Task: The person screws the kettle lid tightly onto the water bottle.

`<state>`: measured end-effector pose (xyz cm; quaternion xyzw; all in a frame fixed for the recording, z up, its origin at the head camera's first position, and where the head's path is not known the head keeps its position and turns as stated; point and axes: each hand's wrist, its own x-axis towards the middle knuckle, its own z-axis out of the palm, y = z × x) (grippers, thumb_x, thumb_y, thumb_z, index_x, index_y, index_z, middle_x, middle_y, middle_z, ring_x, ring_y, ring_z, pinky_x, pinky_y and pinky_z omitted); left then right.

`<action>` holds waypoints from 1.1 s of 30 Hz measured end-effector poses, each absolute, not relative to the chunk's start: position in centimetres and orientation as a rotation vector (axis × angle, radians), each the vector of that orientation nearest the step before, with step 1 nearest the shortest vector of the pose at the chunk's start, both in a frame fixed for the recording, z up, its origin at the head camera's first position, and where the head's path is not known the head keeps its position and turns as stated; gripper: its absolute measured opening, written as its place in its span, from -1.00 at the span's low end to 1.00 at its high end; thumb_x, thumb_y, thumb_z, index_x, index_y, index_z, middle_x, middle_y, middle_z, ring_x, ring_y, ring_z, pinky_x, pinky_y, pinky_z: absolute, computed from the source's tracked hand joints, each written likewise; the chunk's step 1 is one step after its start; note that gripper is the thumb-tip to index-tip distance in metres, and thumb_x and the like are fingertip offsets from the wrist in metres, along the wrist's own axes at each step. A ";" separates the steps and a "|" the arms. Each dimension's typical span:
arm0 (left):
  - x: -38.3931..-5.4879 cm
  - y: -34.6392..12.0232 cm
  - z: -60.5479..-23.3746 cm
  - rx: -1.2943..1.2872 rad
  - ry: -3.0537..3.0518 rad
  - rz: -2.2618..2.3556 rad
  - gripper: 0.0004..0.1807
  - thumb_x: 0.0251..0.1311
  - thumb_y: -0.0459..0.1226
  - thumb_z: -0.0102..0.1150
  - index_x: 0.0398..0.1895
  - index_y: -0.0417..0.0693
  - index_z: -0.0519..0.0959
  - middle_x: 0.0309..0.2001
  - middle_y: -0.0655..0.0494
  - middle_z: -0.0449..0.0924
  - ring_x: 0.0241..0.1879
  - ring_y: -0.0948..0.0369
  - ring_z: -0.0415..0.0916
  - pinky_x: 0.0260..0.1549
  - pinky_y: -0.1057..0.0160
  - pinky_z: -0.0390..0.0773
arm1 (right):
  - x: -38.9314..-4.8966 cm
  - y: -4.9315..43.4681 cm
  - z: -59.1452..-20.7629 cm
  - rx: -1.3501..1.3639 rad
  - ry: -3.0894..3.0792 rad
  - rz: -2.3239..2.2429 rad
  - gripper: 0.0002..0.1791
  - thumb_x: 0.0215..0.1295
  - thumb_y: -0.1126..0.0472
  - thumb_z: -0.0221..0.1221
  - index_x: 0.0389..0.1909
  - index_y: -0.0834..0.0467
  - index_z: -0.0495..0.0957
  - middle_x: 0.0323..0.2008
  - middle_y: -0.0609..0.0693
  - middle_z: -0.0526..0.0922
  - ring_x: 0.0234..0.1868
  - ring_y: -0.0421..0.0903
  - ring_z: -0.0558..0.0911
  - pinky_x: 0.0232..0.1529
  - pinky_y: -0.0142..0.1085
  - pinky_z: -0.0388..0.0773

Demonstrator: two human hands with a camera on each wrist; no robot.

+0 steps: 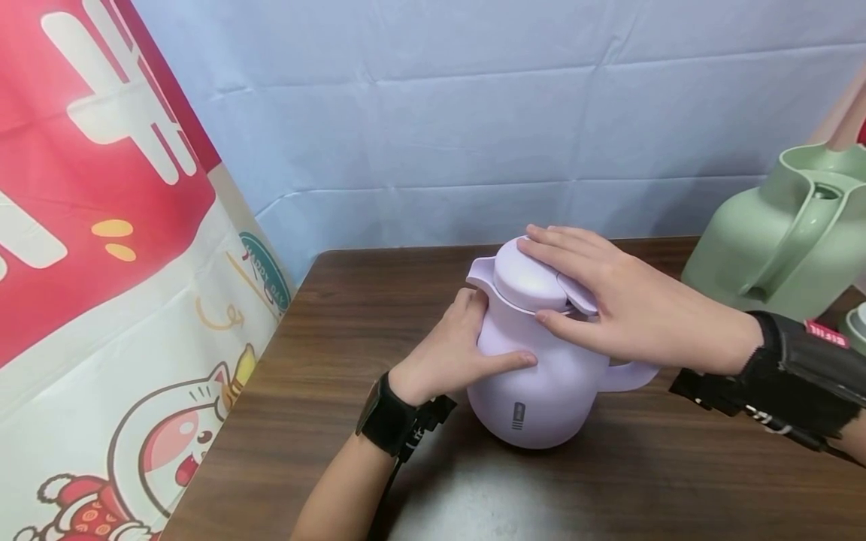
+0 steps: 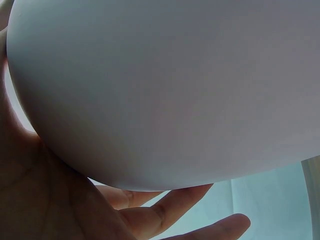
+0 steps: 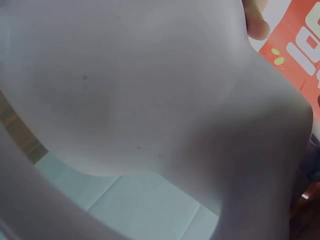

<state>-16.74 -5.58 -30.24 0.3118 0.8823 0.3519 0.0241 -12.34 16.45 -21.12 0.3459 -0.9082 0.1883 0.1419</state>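
Observation:
A lilac insulated jug [image 1: 534, 383] stands upright on the wooden table, its spout toward the left and its handle [image 1: 629, 376] toward the right. My left hand [image 1: 449, 349] holds the jug's left side, with the thumb across the front. In the left wrist view, its fingers [image 2: 165, 212] reach behind the rounded body. My right hand [image 1: 609, 289] grips the round lid [image 1: 524, 278] from above, fingers over the top and thumb by the near rim. The right wrist view is filled by the jug body [image 3: 115, 90]; my right fingers are hidden there.
A pale green jug [image 1: 751, 240] with its top uncovered stands at the table's right rear. A small green-and-white item [image 1: 858, 323] is cut off at the right edge. A pale blue sheet [image 1: 433, 143] hangs behind the table [image 1: 325, 376], and a printed cloth [image 1: 88, 248] hangs at left.

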 end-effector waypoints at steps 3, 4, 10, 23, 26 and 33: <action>-16.7 -5.6 -30.3 0.965 2.732 1.091 0.09 -0.10 0.36 0.21 0.41 0.03 0.06 0.18 0.13 0.17 0.10 0.28 0.22 0.02 0.23 0.39 | -12.3 16.6 -21.2 1.000 -2.626 0.530 -0.28 0.23 0.01 0.22 0.38 0.12 0.24 0.39 -0.02 0.20 0.40 -0.03 0.13 0.25 -0.03 0.21; -16.7 -5.5 -30.4 0.965 2.732 1.091 0.09 -0.10 0.36 0.21 0.41 0.03 0.07 0.18 0.13 0.17 0.09 0.28 0.23 0.01 0.24 0.39 | -12.3 16.6 -21.2 1.001 -2.622 0.526 -0.28 0.23 0.02 0.23 0.38 0.12 0.24 0.39 -0.02 0.20 0.40 -0.03 0.13 0.25 -0.04 0.22; -16.7 -5.5 -30.4 0.972 2.732 1.094 0.08 -0.11 0.36 0.22 0.41 0.03 0.07 0.17 0.13 0.18 0.09 0.27 0.23 0.01 0.23 0.39 | -12.2 16.8 -21.3 1.000 -2.597 0.515 -0.28 0.22 0.02 0.24 0.38 0.09 0.26 0.38 -0.04 0.21 0.39 -0.04 0.16 0.23 -0.07 0.24; -16.8 -5.4 -30.3 0.982 2.719 1.107 0.06 -0.09 0.33 0.24 0.40 0.00 0.09 0.18 0.10 0.18 0.09 0.27 0.23 0.01 0.24 0.38 | -12.2 16.7 -21.8 1.007 -2.492 0.477 -0.28 0.18 0.08 0.27 0.37 0.10 0.28 0.35 0.05 0.27 0.34 -0.03 0.24 0.14 -0.08 0.34; -16.8 -5.4 -30.3 0.981 2.719 1.100 0.07 -0.09 0.33 0.24 0.40 0.00 0.08 0.18 0.10 0.17 0.09 0.26 0.23 0.01 0.23 0.39 | -12.2 16.9 -21.9 1.030 -2.467 0.482 -0.28 0.18 0.09 0.27 0.36 0.11 0.28 0.34 0.03 0.29 0.34 -0.04 0.23 0.21 -0.18 0.28; -16.7 -5.5 -30.3 0.972 2.735 1.080 0.05 -0.10 0.33 0.24 0.38 0.02 0.10 0.16 0.11 0.18 0.07 0.26 0.23 0.01 0.23 0.39 | -12.0 17.5 -22.1 1.056 -2.443 0.491 -0.22 0.10 0.14 0.32 0.37 0.13 0.26 0.34 0.06 0.29 0.31 -0.03 0.25 0.23 -0.38 0.18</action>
